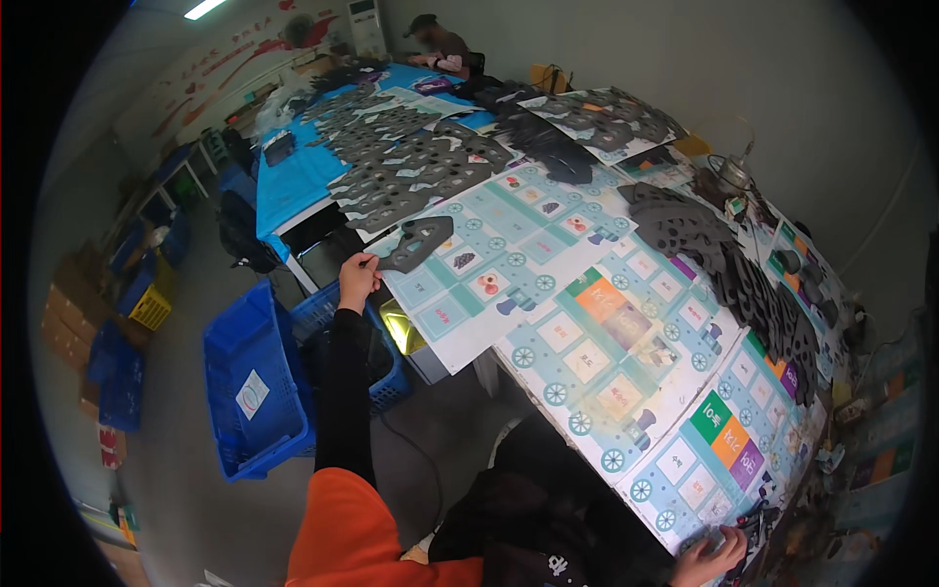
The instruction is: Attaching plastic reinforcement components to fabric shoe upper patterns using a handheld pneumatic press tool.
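L hand [358,282] is pinching grey pc. [411,256] at L edge of sheet [460,350], grip clamped on its tip, R hand [714,560] is resting by dark clutter [766,523], can't make out its grip; pc. poss. slipping off if pinch slackens.

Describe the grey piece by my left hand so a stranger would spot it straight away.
Find the bright blue table cover, then come nearer to the pale printed sheet jutting out to the left. At that sheet's left end is a flat, dark grey piece with holes, its tip at your left hand. Unlike the crowded rows of similar pieces beyond, it sits alone.
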A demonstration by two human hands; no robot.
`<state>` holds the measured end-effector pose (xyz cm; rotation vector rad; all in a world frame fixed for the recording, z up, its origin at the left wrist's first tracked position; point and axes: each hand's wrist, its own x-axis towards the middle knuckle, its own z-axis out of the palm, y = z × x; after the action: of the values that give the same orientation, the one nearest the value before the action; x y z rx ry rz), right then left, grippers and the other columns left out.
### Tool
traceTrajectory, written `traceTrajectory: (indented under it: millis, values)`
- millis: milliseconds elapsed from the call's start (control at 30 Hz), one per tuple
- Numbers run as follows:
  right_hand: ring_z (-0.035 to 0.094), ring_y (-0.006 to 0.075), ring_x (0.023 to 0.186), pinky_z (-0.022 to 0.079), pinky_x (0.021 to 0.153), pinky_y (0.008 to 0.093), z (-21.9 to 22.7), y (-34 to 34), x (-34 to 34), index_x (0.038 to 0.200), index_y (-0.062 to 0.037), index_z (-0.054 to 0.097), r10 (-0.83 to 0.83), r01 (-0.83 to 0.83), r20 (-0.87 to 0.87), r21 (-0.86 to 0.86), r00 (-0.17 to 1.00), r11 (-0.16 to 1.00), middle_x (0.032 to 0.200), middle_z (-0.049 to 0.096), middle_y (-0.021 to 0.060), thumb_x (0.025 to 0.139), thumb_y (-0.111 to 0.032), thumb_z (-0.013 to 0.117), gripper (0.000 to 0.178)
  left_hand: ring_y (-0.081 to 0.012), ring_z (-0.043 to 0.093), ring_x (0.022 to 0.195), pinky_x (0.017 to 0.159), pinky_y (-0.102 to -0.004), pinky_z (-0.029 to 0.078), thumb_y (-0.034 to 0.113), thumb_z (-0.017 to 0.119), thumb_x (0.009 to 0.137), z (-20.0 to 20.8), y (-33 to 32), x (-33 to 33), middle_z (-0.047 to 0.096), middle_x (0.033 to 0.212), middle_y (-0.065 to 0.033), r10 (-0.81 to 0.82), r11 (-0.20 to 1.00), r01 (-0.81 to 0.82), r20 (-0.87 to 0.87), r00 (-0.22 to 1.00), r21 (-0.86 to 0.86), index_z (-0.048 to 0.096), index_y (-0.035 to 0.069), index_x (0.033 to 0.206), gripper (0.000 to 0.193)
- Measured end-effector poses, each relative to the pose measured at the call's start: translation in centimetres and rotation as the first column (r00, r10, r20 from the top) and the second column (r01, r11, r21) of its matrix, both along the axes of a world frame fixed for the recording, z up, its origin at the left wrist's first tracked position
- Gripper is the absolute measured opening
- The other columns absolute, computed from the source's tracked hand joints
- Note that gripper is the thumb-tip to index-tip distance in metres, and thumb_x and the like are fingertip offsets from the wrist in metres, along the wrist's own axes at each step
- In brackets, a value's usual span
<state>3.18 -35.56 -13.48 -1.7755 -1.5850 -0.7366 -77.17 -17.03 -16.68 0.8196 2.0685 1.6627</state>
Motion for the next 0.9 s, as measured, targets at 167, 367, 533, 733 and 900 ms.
traceTrajectory:
  millis: [167, 367, 533, 733, 900]
  values:
    - [0.063, 0.0365, 0.099, 0.050, 0.088, 0.0509, 0.8, -0.4, -0.5, 0.097, -0.0046, 0.066, -0.009, 0.009, -0.016, -0.012, 1.000, 1.000, 0.104, 0.063, 0.0165, 0.097, -0.034, 0.066, 0.030, -0.0129, 0.059, 0.046, 0.041, -0.0283, 0.043, 0.014, 0.067, 0.102, 1.1, 2.4, -0.3, 0.070, 0.071, -0.0100, -0.013, 0.998, 0.010, -0.062, 0.998, -0.057, 0.070, -0.001, 0.112, 0.018]
    - [0.049, 0.0427, 0.123, 0.036, 0.107, 0.0538, -0.8, -1.2, 0.6, 0.104, -0.0029, 0.060, -0.077, 0.038, -0.270, -0.146, 0.960, 0.989, 0.121, 0.058, 0.0193, 0.064, 0.002, 0.061, 0.040, -0.0472, 0.069, 0.107, 0.093, -0.0521, 0.054, 0.025, 0.075, 0.094, 3.1, 2.9, 2.9, 0.074, 0.110, -0.0269, 0.129, 0.934, -0.336, -0.767, 0.628, -0.119, 0.062, -0.004, 0.124, 0.044]
    - [0.051, 0.0390, 0.121, 0.035, 0.108, 0.0507, 2.8, -0.7, -0.1, 0.106, -0.0053, 0.062, -0.102, 0.045, -0.369, -0.160, 0.924, 0.986, 0.118, 0.057, 0.0162, 0.067, 0.003, 0.064, 0.040, -0.0255, 0.067, 0.082, 0.075, -0.0396, 0.054, 0.019, 0.076, 0.095, 15.5, 1.2, 21.3, 0.071, 0.097, -0.0159, -0.349, 0.937, 0.286, -0.597, 0.722, -0.202, 0.063, 0.000, 0.130, 0.042]
    - [0.053, 0.0389, 0.117, 0.037, 0.105, 0.0494, 1.7, -0.7, 1.6, 0.104, -0.0048, 0.063, -0.021, 0.008, -0.447, -0.031, 0.895, 1.000, 0.116, 0.058, 0.0168, 0.065, 0.001, 0.063, 0.040, -0.0217, 0.069, 0.084, 0.074, -0.0366, 0.054, 0.015, 0.075, 0.094, 26.2, 5.8, 52.8, 0.073, 0.094, -0.0127, -0.717, 0.464, 0.841, -0.676, 0.172, -0.277, 0.066, 0.002, 0.120, 0.031]
    - [0.056, 0.0389, 0.114, 0.039, 0.104, 0.0526, 2.3, -0.5, 1.3, 0.102, -0.0052, 0.064, 0.032, -0.020, -0.451, 0.031, 0.892, 0.999, 0.113, 0.059, 0.0156, 0.062, -0.003, 0.064, 0.040, -0.0390, 0.069, 0.105, 0.090, -0.0468, 0.053, 0.027, 0.078, 0.091, 25.0, 15.7, 69.2, 0.074, 0.102, -0.0208, -0.628, 0.412, 0.808, -0.774, -0.083, -0.421, 0.068, -0.002, 0.114, 0.039]
